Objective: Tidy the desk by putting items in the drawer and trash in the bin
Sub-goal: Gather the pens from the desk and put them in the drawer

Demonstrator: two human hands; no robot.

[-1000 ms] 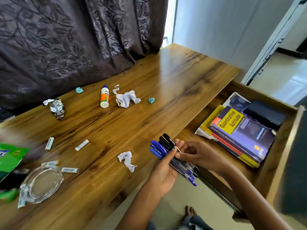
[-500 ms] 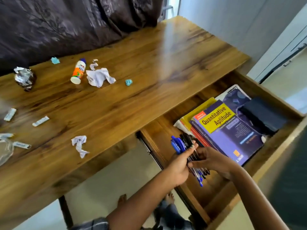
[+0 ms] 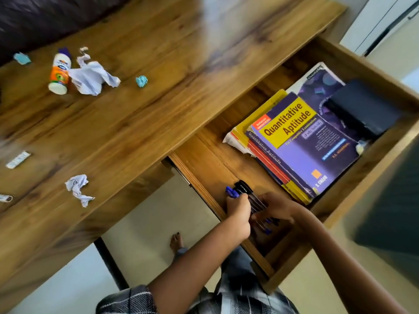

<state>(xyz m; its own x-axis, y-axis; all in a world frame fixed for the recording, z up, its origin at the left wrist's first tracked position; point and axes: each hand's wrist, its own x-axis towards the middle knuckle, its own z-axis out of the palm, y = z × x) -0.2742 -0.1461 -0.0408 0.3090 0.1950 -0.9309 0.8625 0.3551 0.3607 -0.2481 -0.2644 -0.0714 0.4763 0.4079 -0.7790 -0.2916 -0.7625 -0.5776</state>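
A bundle of blue and black pens (image 3: 243, 191) is low inside the open wooden drawer (image 3: 199, 184), near its front left corner. My left hand (image 3: 238, 211) grips the bundle near the capped ends. My right hand (image 3: 275, 207) holds the other end, fingers spread over the barrels. On the desk (image 3: 136, 114) lie a glue bottle (image 3: 59, 72), a large crumpled white paper (image 3: 91, 77), a smaller crumpled paper (image 3: 78, 189), two teal wads (image 3: 141, 81) (image 3: 22, 58) and a small white wrapper (image 3: 18, 159).
A stack of books topped by a purple and yellow "Quantitative Aptitude" (image 3: 303, 143) fills the drawer's right half, with a dark case (image 3: 365, 109) on it. A dark curtain (image 3: 45, 19) hangs behind the desk. A bare foot (image 3: 178, 242) rests on the floor below.
Both hands carried the pen bundle from above the desk edge down into the drawer. The view swung right and down, so the desk's left side left the frame.
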